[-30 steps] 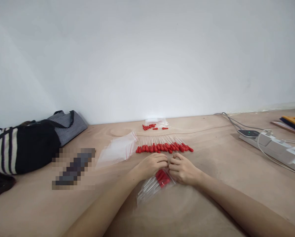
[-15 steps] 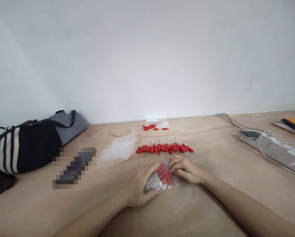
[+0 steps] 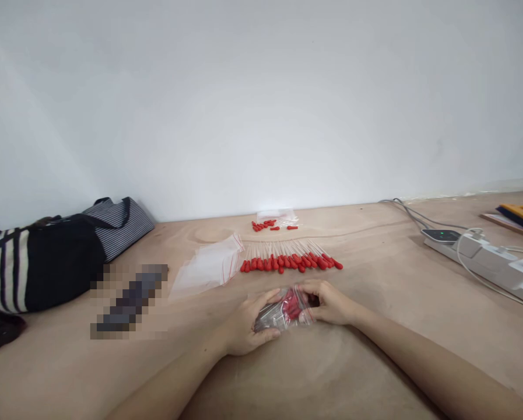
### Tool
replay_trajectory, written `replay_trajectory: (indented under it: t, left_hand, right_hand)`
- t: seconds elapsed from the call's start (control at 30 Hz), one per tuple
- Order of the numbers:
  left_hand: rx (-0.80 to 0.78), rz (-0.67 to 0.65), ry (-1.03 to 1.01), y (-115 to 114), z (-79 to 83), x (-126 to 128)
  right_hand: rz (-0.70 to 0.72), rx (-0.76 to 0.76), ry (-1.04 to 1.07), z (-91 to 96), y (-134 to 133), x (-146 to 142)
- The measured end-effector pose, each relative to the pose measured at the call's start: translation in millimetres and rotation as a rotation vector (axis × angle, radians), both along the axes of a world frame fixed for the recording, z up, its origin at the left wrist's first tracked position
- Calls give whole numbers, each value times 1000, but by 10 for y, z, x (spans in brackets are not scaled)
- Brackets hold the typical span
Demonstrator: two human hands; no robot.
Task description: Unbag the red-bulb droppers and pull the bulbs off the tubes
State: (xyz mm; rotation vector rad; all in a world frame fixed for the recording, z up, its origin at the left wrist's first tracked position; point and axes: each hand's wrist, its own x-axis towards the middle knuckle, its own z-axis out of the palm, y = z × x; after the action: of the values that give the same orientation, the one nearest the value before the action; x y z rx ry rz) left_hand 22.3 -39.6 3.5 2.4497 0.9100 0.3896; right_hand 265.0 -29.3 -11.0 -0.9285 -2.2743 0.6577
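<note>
A clear zip-lock bag [image 3: 277, 319] lies between my hands at the front of the table, with several glass droppers inside. Their red rubber bulbs [image 3: 292, 304] sit toward the bag's right side and the glass stems point left. My left hand [image 3: 244, 326] is wrapped round the left end, thumb below and fingers above. At the right end, by the red seal line, my right hand [image 3: 331, 303] grips the bag's edge between thumb and fingers. Just beyond lies a row of red-bulbed droppers [image 3: 283, 263], stems pointing away.
Flat zip-lock bags [image 3: 204, 267] overlap left of the row. Loose red bulbs [image 3: 263, 224], glass stems [image 3: 287, 222] and another bag [image 3: 275, 214] lie near the wall. Left are a black-and-striped cloth bag [image 3: 64, 262] and a pixelated dark object [image 3: 130, 297]; right, a power strip [image 3: 497, 262] with cables.
My right hand has turned and closed on the bag's right edge, its thumb now at the front. The bag is more bunched up, and my left hand keeps its hold.
</note>
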Motion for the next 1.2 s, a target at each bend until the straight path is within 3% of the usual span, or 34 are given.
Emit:
replay_trajectory:
  t: [0.33, 0.5, 0.7, 0.87, 0.97, 1.2]
  left_hand:
    - [-51, 38, -1, -10, 23, 6]
    - [-76, 49, 4, -18, 41, 9]
    - [-82, 62, 23, -11, 53, 6]
    - [-59, 34, -6, 4, 47, 9]
    - [-35, 8, -12, 8, 66, 17]
    - [-18, 2, 17, 11, 90, 10]
  right_hand:
    - [-59, -170, 47, 11, -13, -48]
    - [4, -137, -20, 44, -3, -57]
    - [19, -272, 68, 71, -54, -115]
    - [82, -278, 116, 118, -69, -155]
    - [28, -367, 185, 115, -41, -99]
    - [-164, -768, 402, 89, 51, 189]
